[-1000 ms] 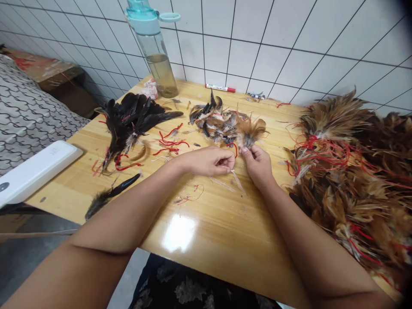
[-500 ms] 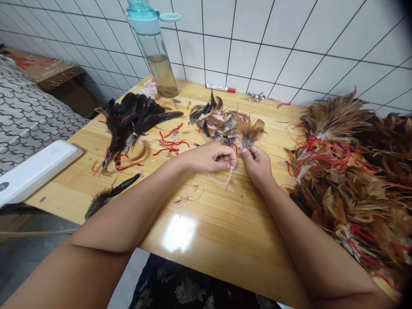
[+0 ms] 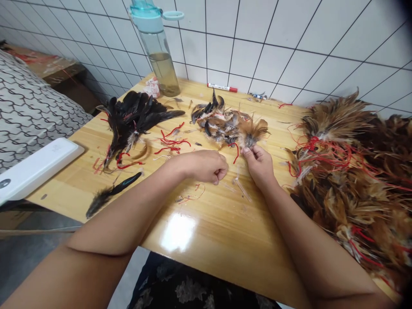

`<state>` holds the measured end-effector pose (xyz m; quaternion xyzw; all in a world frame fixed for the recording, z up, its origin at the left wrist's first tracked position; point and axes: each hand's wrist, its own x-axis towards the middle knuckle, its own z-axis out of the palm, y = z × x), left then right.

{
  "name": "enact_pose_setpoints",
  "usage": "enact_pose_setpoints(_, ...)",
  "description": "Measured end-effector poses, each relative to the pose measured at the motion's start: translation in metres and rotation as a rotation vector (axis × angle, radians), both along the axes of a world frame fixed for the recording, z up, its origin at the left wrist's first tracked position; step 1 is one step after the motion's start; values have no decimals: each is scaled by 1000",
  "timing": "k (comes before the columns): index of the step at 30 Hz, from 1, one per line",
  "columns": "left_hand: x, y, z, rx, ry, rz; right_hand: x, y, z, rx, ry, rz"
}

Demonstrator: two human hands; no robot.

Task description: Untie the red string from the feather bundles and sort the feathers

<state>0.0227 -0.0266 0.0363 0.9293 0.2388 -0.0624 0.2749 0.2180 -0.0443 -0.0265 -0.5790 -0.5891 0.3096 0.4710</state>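
My right hand (image 3: 260, 165) pinches the base of a small brown feather bunch (image 3: 252, 131) between thumb and fingers, and the feathers fan out away from me. My left hand (image 3: 210, 166) is closed, a short way left of it, over the table; anything in its curled fingers is hidden. Between the hands is a thin whitish strip (image 3: 243, 189), and whether it lies on the wood or hangs I cannot tell. A red string (image 3: 236, 153) lies just beyond. Behind the hands spreads a heap of loose mixed feathers (image 3: 222, 124).
Large brown feather bundles (image 3: 354, 184) with red strings fill the table's right side. Black feathers (image 3: 135, 113) lie at the left, near red thread scraps (image 3: 172, 139). A water bottle (image 3: 164, 68), a red-capped marker (image 3: 222, 88) and a white device (image 3: 38, 169) stand or lie around the edges.
My left hand has pulled back to the left and slightly towards me, away from my right hand. The whitish strip has shifted rightward. My right hand still holds the feather bunch.
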Motion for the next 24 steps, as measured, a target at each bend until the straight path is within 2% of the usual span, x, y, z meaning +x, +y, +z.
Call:
enact_pose_setpoints(3, 3, -1, 0, 49, -36, -20, 0, -1, 2, -1, -15, 1)
enact_pose_setpoints(5, 0, 2, 3, 66, -98, 16, 0, -1, 3, -1, -11, 4)
enact_pose_setpoints(11, -16, 15, 6, 96, -214, 211, 0, 0, 1, 4, 25, 13)
enact_pose_setpoints(15, -7, 17, -3, 137, -399, 420, -1, -1, 4, 46, -1, 61)
enact_pose_setpoints(18, 6, 15, -11, 7, -563, 569, -3, -3, 7, 109, -53, 110)
enact_pose_setpoints(20, 14, 12, -17, -98, -647, 622, -4, -5, 9, 140, -103, 132)
enact_pose_setpoints(24, 21, 9, -25, -141, -679, 709, -6, -6, 8, 182, -153, 178)
